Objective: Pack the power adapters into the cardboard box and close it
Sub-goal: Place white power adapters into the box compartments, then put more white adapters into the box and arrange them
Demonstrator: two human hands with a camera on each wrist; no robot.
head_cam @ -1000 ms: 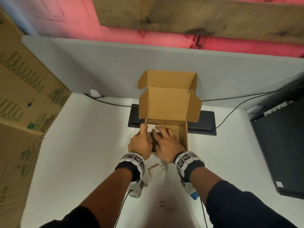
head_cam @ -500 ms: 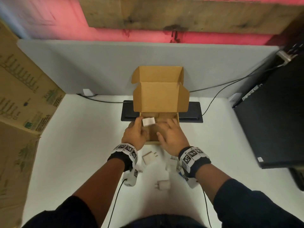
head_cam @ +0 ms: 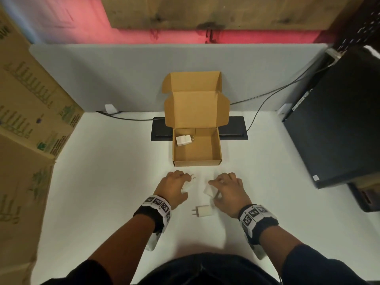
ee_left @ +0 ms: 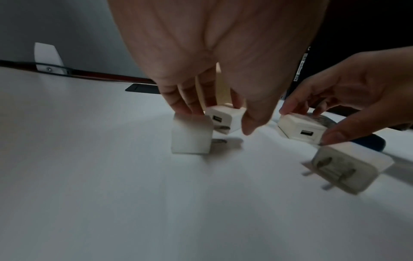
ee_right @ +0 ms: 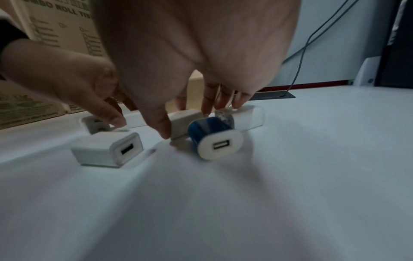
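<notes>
The small cardboard box point(head_cam: 218, 145) stands open on the white table with its lid upright, and one white adapter point(head_cam: 183, 140) lies in its back left corner. In front of the box my left hand point(head_cam: 183, 182) curls over a white adapter point(ee_left: 225, 118), its prongs point(head_cam: 193, 177) poking out; a second white cube point(ee_left: 192, 136) touches my fingertips. My right hand point(head_cam: 213, 192) pinches another white adapter point(ee_right: 185, 114) between thumb and fingers. A blue round adapter point(ee_right: 214, 137) lies right beside that hand. A loose white adapter point(head_cam: 203, 210) lies between my wrists.
A black cable tray point(head_cam: 234, 128) sits behind the box, with cables point(head_cam: 265, 95) running to a black computer case point(head_cam: 337, 124) at the right. Large printed cartons point(head_cam: 30, 120) stand at the left, and a grey divider point(head_cam: 115, 79) closes the back.
Both hands have pulled back out of the box toward me, leaving one white adapter inside. They now sit on the adapters lying in front of the box.
</notes>
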